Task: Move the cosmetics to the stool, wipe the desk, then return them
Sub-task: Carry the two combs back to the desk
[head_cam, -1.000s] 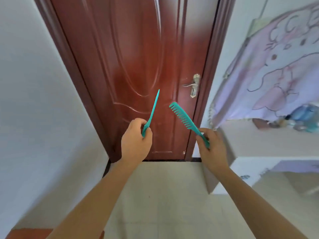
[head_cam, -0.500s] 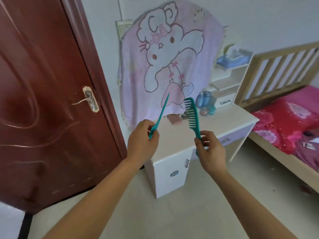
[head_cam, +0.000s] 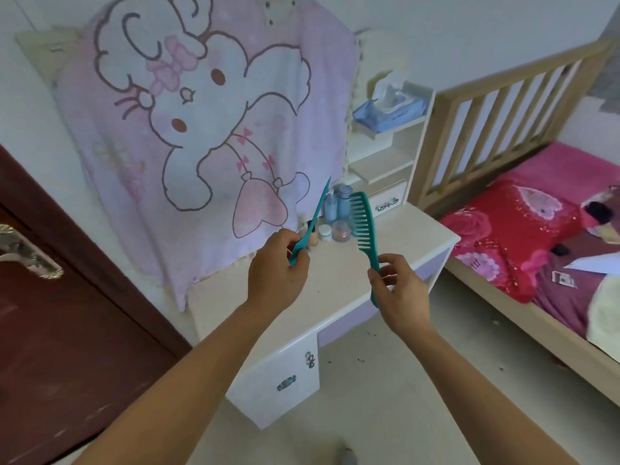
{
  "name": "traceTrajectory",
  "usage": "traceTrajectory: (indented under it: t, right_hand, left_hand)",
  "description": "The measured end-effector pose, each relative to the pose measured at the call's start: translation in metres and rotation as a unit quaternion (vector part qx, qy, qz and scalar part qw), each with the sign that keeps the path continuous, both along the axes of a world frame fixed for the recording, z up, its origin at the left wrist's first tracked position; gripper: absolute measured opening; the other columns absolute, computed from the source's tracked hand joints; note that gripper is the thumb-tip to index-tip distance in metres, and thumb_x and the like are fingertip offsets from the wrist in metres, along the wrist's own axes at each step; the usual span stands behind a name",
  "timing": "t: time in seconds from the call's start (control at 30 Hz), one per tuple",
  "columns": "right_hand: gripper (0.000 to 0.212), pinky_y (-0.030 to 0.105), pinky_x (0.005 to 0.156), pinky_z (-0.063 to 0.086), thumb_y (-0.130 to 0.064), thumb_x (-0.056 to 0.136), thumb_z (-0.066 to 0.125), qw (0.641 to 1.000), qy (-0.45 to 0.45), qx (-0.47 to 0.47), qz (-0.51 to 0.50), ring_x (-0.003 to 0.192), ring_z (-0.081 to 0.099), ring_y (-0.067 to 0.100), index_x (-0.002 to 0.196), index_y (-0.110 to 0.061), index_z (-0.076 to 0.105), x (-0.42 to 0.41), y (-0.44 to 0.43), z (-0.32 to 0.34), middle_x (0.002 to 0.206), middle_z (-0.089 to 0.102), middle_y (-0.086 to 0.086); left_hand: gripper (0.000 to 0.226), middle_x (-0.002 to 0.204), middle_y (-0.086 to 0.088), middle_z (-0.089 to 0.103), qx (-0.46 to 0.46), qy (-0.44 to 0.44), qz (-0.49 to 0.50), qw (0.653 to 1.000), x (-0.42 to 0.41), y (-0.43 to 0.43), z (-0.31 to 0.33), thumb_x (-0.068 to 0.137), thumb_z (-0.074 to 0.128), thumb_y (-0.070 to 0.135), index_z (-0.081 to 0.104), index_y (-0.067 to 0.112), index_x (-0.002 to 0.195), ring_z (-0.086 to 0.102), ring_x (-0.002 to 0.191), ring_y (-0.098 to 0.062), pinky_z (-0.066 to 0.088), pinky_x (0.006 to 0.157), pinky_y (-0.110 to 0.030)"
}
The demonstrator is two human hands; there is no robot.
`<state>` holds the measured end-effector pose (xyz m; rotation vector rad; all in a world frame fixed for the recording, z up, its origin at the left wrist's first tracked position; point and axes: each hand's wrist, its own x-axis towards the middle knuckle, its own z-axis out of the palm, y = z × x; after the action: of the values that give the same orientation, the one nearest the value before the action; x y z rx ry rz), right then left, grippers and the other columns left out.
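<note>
Beside the brown door (head_cam: pixel 67 330), the left hand (head_cam: pixel 276 266) grips the thin comb (head_cam: pixel 317 213), its pointed tail up. Small bottles (head_cam: pixel 339 203) and jars stand at the back of the white desk (head_cam: pixel 302 307). The right hand (head_cam: pixel 399 293) pinches the handle of the wide-toothed comb (head_cam: pixel 364 223) above the desk. A bed (head_cam: pixel 520 236) lies at the right.

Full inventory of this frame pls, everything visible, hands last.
tail comb: 1, teal, held in left hand
wide-tooth comb: 1, teal, held in right hand
desk: 1, white, centre
bottles: at least 2, pale blue, back of desk
small jars: about 3, mixed, in front of bottles
blanket: 1, pink with cartoon rabbit, hanging behind desk
tissue pack: 1, blue, shelf above desk
door: 1, dark red, left
bed: 1, wooden rail, red and pink bedding, right
left hand: grips tail comb
right hand: pinches wide-tooth comb handle
</note>
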<state>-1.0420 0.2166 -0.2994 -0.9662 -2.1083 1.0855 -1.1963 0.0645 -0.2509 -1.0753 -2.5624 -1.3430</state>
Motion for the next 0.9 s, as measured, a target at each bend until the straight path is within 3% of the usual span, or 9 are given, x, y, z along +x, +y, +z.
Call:
traceTrajectory:
  t: [0.27, 0.37, 0.47, 0.53, 0.57, 0.63, 0.7, 0.8, 0.9]
  right_hand:
    - [0.021, 0.008, 0.050, 0.044, -0.036, 0.094, 0.064, 0.999, -0.027, -0.023, 0.003, 0.072, 0.062, -0.010, 0.108, -0.042, 0.049, -0.082, 0.148, -0.006, 0.080, 0.061, -0.027]
    - [0.020, 0.012, 0.056, 0.045, -0.036, 0.092, 0.066, 0.998, -0.042, -0.043, -0.004, 0.070, 0.063, -0.006, 0.108, -0.037, 0.053, -0.096, 0.183, -0.014, 0.073, 0.064, -0.025]
    - [0.023, 0.013, 0.059, 0.044, -0.038, 0.091, 0.067, 0.996, -0.070, -0.060, 0.011, 0.073, 0.062, -0.004, 0.111, -0.033, 0.055, -0.112, 0.213, -0.028, 0.078, 0.062, -0.025]
    - [0.024, 0.012, 0.058, 0.045, -0.039, 0.092, 0.066, 0.993, -0.088, -0.067, 0.029, 0.072, 0.061, -0.002, 0.112, -0.032, 0.055, -0.127, 0.231, -0.041, 0.080, 0.060, -0.025]
    - [0.024, 0.013, 0.058, 0.046, -0.039, 0.092, 0.065, 0.993, -0.094, -0.065, 0.040, 0.071, 0.062, 0.000, 0.112, -0.031, 0.055, -0.135, 0.239, -0.048, 0.080, 0.059, -0.025]
    - [0.023, 0.015, 0.058, 0.047, -0.038, 0.092, 0.066, 0.991, -0.099, -0.059, 0.064, 0.066, 0.061, 0.002, 0.111, -0.030, 0.057, -0.153, 0.255, -0.063, 0.080, 0.060, -0.024]
    - [0.021, 0.017, 0.056, 0.046, -0.036, 0.092, 0.066, 0.987, -0.106, -0.064, 0.103, 0.063, 0.062, 0.001, 0.111, -0.030, 0.058, -0.172, 0.267, -0.076, 0.081, 0.062, -0.021]
    - [0.019, 0.025, 0.059, 0.050, -0.034, 0.093, 0.065, 0.973, -0.127, -0.056, 0.183, 0.059, 0.062, 0.004, 0.110, -0.029, 0.060, -0.200, 0.279, -0.094, 0.084, 0.067, -0.016]
    - [0.018, 0.031, 0.065, 0.052, -0.031, 0.091, 0.067, 0.952, -0.152, -0.028, 0.265, 0.058, 0.060, 0.008, 0.109, -0.030, 0.063, -0.229, 0.285, -0.114, 0.086, 0.067, -0.015]
  left_hand:
    - [0.010, 0.078, 0.016, 0.059, -0.013, -0.047, 0.031, 0.998, -0.084, 0.149, -0.031, 0.089, 0.061, 0.026, 0.054, 0.032, 0.091, 0.056, 0.071, -0.004, 0.045, 0.057, -0.024]
    - [0.015, 0.076, 0.018, 0.057, -0.034, -0.082, 0.041, 0.995, -0.100, 0.180, -0.039, 0.089, 0.061, 0.025, 0.051, 0.036, 0.088, 0.056, 0.068, -0.003, 0.041, 0.056, -0.023]
    - [0.012, 0.082, 0.015, 0.062, -0.053, -0.136, 0.061, 0.987, -0.113, 0.198, -0.058, 0.088, 0.060, 0.023, 0.056, 0.033, 0.092, 0.059, 0.073, -0.008, 0.051, 0.064, -0.033]
    - [0.012, 0.085, 0.009, 0.065, -0.079, -0.142, 0.075, 0.984, -0.120, 0.204, -0.077, 0.087, 0.060, 0.019, 0.059, 0.029, 0.093, 0.058, 0.071, -0.006, 0.049, 0.064, -0.024]
    - [0.013, 0.082, 0.008, 0.064, -0.094, -0.113, 0.085, 0.985, -0.121, 0.205, -0.086, 0.086, 0.062, 0.016, 0.060, 0.028, 0.091, 0.054, 0.066, -0.003, 0.041, 0.060, -0.013]
    - [0.015, 0.069, 0.011, 0.054, -0.139, -0.027, 0.108, 0.984, -0.124, 0.205, -0.106, 0.079, 0.067, 0.010, 0.067, 0.023, 0.085, 0.042, 0.060, 0.002, 0.032, 0.058, -0.009]
    - [0.014, 0.074, 0.007, 0.052, -0.204, -0.020, 0.119, 0.972, -0.124, 0.203, -0.125, 0.081, 0.066, 0.010, 0.071, 0.018, 0.092, 0.045, 0.068, -0.004, 0.030, 0.059, -0.015]
    - [0.022, 0.098, -0.002, 0.066, -0.276, -0.070, 0.157, 0.946, -0.122, 0.197, -0.147, 0.089, 0.060, 0.015, 0.069, 0.018, 0.109, 0.060, 0.084, -0.021, 0.045, 0.071, -0.030]
    - [0.024, 0.095, -0.006, 0.065, -0.319, -0.057, 0.187, 0.927, -0.119, 0.193, -0.159, 0.085, 0.064, 0.010, 0.072, 0.016, 0.107, 0.060, 0.085, -0.027, 0.050, 0.073, -0.040]
